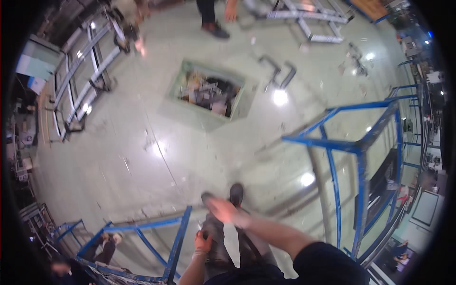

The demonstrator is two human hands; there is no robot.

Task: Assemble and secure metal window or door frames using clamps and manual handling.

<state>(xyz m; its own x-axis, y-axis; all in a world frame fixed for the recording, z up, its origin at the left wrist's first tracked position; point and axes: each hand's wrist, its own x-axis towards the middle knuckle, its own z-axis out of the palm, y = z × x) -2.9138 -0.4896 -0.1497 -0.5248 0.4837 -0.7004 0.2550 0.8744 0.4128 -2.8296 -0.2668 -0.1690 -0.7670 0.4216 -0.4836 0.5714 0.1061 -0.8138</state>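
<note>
My left hand (pixel 203 242), in an orange glove, is beside my left thigh. Its fingers are curled round a small dark thing (pixel 205 234) whose kind I cannot make out. My right hand (pixel 222 210), also gloved in orange, reaches across in front of my legs, above my left knee. Its fingers look stretched out flat, a little smeared by motion, and nothing shows in them. My dark shoes (pixel 236 192) stand on the pale green floor (pixel 190 156).
Blue metal frames (pixel 363 185) stand at right and lower left (pixel 176 244). Ahead lies a green bin (pixel 239 99) of mixed scrap-like pieces, with dark C-shaped pieces (pixel 285 76) beyond. Grey frames (pixel 92 78) are far left and far right (pixel 306 23). People stand ahead (pixel 209 19) and lower left (pixel 107 249).
</note>
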